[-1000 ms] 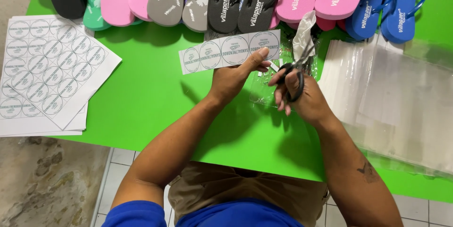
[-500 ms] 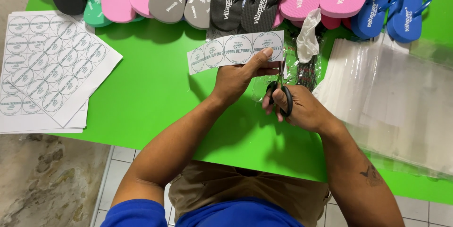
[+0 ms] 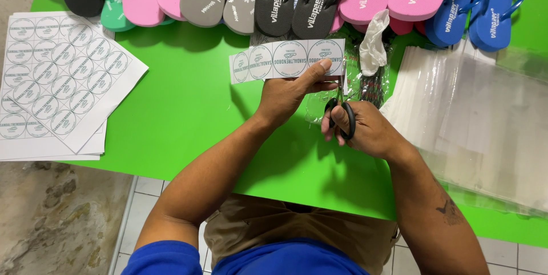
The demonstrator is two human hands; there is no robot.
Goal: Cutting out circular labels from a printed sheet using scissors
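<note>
While pinched in left hand [image 3: 288, 93], label strip [image 3: 285, 59] against scissors [image 3: 341, 109].

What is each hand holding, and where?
Left hand pinches the sticker strip at its right end. Right hand holds scissors by the handle loops.

My only view comes from the head-worn camera, looking steeply down, close over both forearms onto a green table [image 3: 188, 109]. Its far edge sits at the top, floor tiles [image 3: 142, 201] at the bottom.
</note>
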